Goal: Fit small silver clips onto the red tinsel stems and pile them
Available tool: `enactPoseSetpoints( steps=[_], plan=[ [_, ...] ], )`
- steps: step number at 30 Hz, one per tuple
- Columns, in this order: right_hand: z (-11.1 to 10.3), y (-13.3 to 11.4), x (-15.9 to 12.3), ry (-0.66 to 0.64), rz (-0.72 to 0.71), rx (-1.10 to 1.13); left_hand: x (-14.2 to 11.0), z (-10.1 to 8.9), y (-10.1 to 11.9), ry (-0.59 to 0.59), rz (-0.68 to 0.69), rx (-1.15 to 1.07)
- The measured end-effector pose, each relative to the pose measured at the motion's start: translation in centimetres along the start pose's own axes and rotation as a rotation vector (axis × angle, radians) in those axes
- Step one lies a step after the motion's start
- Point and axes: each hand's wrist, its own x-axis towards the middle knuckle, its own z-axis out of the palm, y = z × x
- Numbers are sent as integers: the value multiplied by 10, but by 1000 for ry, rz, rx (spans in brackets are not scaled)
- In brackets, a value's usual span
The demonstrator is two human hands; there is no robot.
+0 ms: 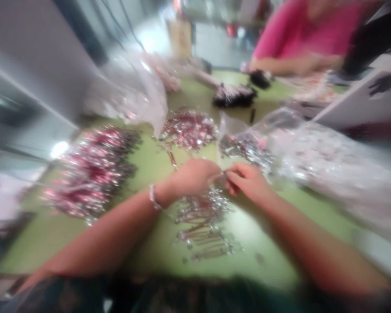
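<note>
My left hand (198,176) and my right hand (246,180) meet at the middle of the green table (263,243). Both are closed, fingertips pinched together around something too small and blurred to name. Just below them lies a row of thin reddish strands with shiny silvery ends (208,217). Beyond my left hand sits a heap of pink and silver glittering pieces (190,128). Behind my right hand, a clear plastic bag (228,130) lies by small silvery pieces (247,150). A white bracelet (154,198) circles my left wrist.
At the left is a large pile of pink, shiny strands (94,169). Clear bags (127,91) stand at the back left, and a long bulky plastic bag (339,165) fills the right. A dark-ended bundle (234,95) lies farther back. Across the table sits a person in pink (289,34).
</note>
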Motion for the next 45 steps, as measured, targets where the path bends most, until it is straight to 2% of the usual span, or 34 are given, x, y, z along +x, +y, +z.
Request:
enactPoseSetpoints(
  steps=[1, 2, 4, 6, 8, 11, 15, 18, 20, 22, 26, 32, 35, 37, 39, 42, 45],
  plan=[
    [-1, 0, 1, -2, -27, -57, 0, -9, -7, 19, -8, -39],
    [-1, 1, 1, -19, -66, -125, 0, -18, -15, 81, -89, -50],
    [-3, 2, 1, -100, -159, -272, -4, -30, -32, 224, -345, 8],
    [-6, 3, 2, -165, -214, -385, -8, -33, -46, 224, -495, 91],
    [-10, 5, 4, -109, -230, -442, -11, -28, -51, 157, -523, 146],
    [-19, 8, 9, 71, -251, -491, -11, -19, -48, 61, -423, 147],
    [-31, 12, 15, 167, -271, -522, -6, -17, -44, -48, -281, 4],
    [-40, 19, 21, 239, -268, -542, -5, -20, -45, 43, -243, -16],
    [-46, 26, 26, 307, -273, -586, -5, -19, -44, 90, -134, 43],
    [-48, 34, 32, 348, -297, -664, -4, -14, -41, 79, -36, 142],
    [-46, 44, 39, 316, -349, -865, 2, 2, -36, 53, -23, 320],
    [-54, 33, 35, 215, -288, -991, 12, 13, -44, 144, 76, 359],
    [-63, 25, 32, 94, -286, -1055, 12, 10, -45, 346, 17, 152],
    [-63, 22, 29, -14, -305, -1110, 11, 8, -43, 545, -19, -110],
    [-57, 21, 26, -67, -324, -1191, 10, 7, -43, 689, -104, -421],
    [-41, 21, 24, -3, -339, -1310, 10, 6, -49, 827, -298, -861],
    [-27, 25, 26, 74, -334, -1358, 10, 4, -60, 967, -443, -1179]
  ],
)
